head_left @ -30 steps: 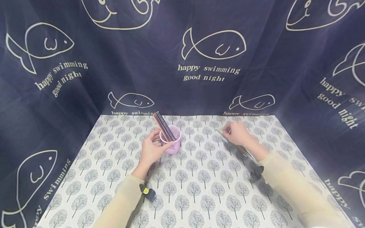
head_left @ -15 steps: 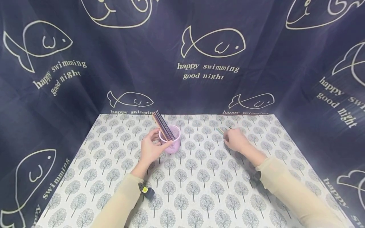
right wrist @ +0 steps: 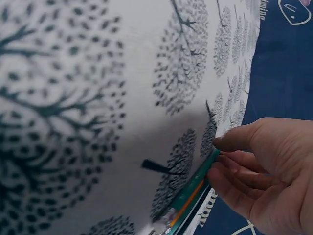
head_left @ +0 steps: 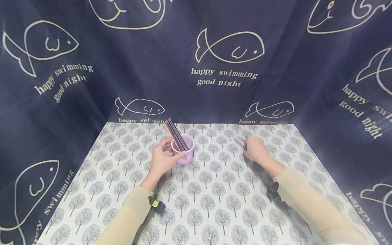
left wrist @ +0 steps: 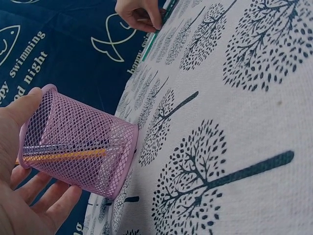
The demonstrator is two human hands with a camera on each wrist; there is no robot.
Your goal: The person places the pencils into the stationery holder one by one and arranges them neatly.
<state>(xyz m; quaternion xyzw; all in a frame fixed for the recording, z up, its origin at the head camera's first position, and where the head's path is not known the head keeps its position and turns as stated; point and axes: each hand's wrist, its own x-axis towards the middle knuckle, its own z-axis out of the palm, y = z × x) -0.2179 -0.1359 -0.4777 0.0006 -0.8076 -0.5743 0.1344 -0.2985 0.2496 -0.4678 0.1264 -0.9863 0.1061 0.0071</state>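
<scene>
My left hand point(head_left: 162, 158) grips a pink mesh pen cup point(head_left: 183, 159), thumb on the rim and fingers round its far side. The cup tilts slightly in the left wrist view, its base at the tablecloth. Several pencils point(head_left: 177, 135) lean in it toward the back left; a yellow one shows through the mesh. On the right, my right hand point(head_left: 255, 149) is low over the cloth, pinching a small bunch of slim pencils point(right wrist: 188, 198), teal and orange among them, between thumb and fingers. Their far ends poke out past the fingertips in the head view.
A white tablecloth point(head_left: 208, 200) with grey tree prints covers the table. Dark blue curtains point(head_left: 226, 102) with fish drawings rise right behind its back edge and along both sides.
My right hand has drawn back a little toward me, and the pencils' near ends no longer show below its wrist. My left hand and the cup have stayed put.
</scene>
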